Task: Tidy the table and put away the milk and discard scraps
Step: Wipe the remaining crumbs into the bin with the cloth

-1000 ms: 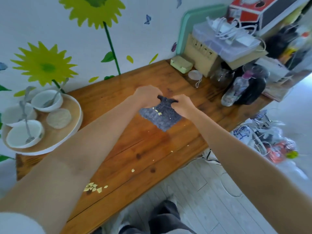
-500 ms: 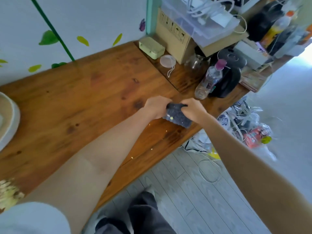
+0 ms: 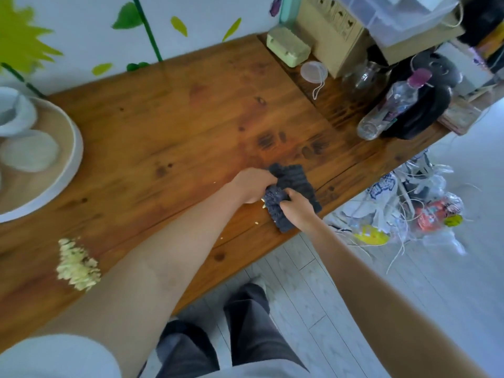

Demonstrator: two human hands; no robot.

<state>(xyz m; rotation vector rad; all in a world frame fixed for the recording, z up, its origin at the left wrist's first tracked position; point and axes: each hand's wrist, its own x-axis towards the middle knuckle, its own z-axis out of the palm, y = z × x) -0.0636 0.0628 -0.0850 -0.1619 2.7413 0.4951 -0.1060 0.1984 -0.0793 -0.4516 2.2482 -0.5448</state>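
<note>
A dark grey cloth (image 3: 296,184) lies bunched near the front edge of the wooden table (image 3: 191,118). My left hand (image 3: 252,185) grips its left side and my right hand (image 3: 296,207) grips its lower part. A few yellow crumbs cling to the cloth's fold and lie on the wood just below my hands. A blurred pile of yellow scraps (image 3: 76,264) sits at the table's front left. No milk container can be made out.
A round wooden tray (image 3: 69,159) with white bowls stands at the left. At the back right are a green box (image 3: 287,46), a cardboard box (image 3: 331,28), a plastic bottle (image 3: 390,105) and a black bag. Plastic bags (image 3: 403,211) lie on the floor by the table's right end.
The cloth, held up and spread a second ago, has come down to the table's front edge and is bunched. The view has shifted right and down.
</note>
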